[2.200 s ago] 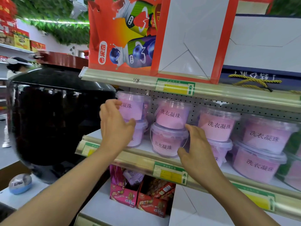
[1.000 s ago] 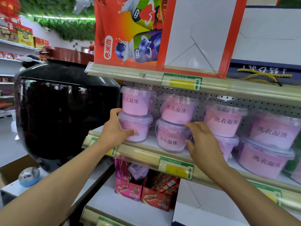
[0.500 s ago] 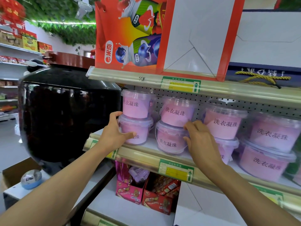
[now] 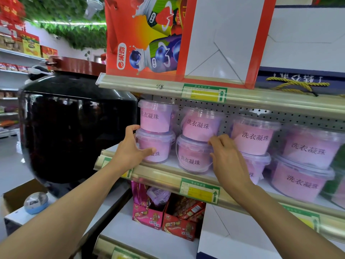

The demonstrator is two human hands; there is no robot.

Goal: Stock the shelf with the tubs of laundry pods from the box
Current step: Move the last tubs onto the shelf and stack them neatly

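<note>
- So the tubs of laundry pods are already up on the shelf (image 4: pixel 164 176), stacked two high in a row, pink labels facing out so shoppers can read them.
- My left hand (image 4: pixel 128 148) cups the lower left tub (image 4: pixel 158 146), thumb across the front and fingers round the far side; looks like I'm squaring the stack.
- My right hand (image 4: pixel 226 156) has its curled fingertips pressed on the lid of the second lower tub (image 4: pixel 192 156), right under the upper tub (image 4: pixel 200 124), steadying that pile I'd guess.
- Tubs are clear round plastic with snap lids and thin bail handles, probably slippery when stacked.
- Left of the shelf is a big glossy black jar (image 4: pixel 74 124); snack boxes (image 4: pixel 164 219) sit on the shelf below.
</note>
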